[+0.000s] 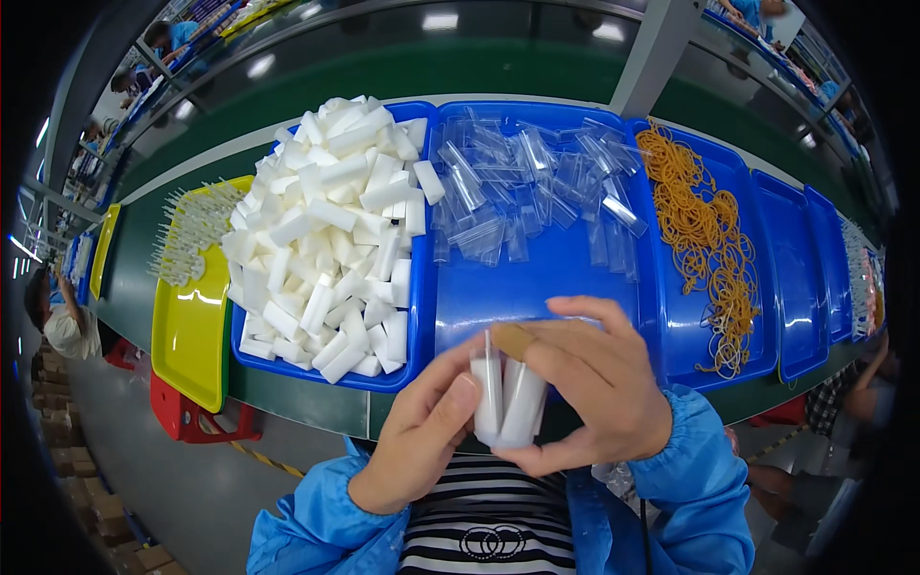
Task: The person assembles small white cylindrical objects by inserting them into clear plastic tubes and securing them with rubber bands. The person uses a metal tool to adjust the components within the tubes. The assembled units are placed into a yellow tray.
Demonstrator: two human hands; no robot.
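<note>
Close to my body, both hands meet around a pair of white foam blocks held side by side, with a clear plastic sleeve showing over the left one. My left hand is closed, its thumb pressed against the left side of the pair. From the other side my right hand grips them, fingers curled over the top and thumb low down. A tan cover wraps one right fingertip. How far each block sits inside clear plastic cannot be told.
A blue tray is heaped with white foam blocks. Beside it a second blue tray holds clear plastic sleeves. Orange rubber bands lie in another tray on the right. White spiky pieces fill part of a yellow tray at left.
</note>
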